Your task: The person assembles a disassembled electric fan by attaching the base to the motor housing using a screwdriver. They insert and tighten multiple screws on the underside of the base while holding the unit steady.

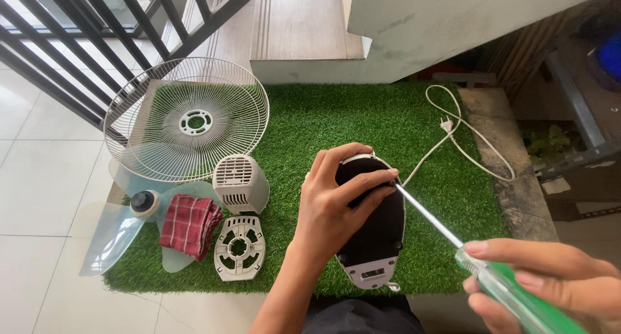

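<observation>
Left hand: the left hand [336, 201] is gripping the black oval plastic fan motor housing [370, 221], which is lying on the green artificial turf mat [362, 114].
Right hand: the right hand [550, 279] is closing around a green-handled metal screwdriver [453, 240]; its tip is touching the housing's upper edge.
Surroundings: a white wire fan guard [187, 127] is lying well apart.

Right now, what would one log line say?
left hand: steadies fan body | right hand: holds screwdriver, tip at body | on green mat

Open green turf [362, 114] lies beyond the fan base [372, 243]; fan parts [239, 185] crowd the left, a white power cord [466, 140] loops right.
</observation>
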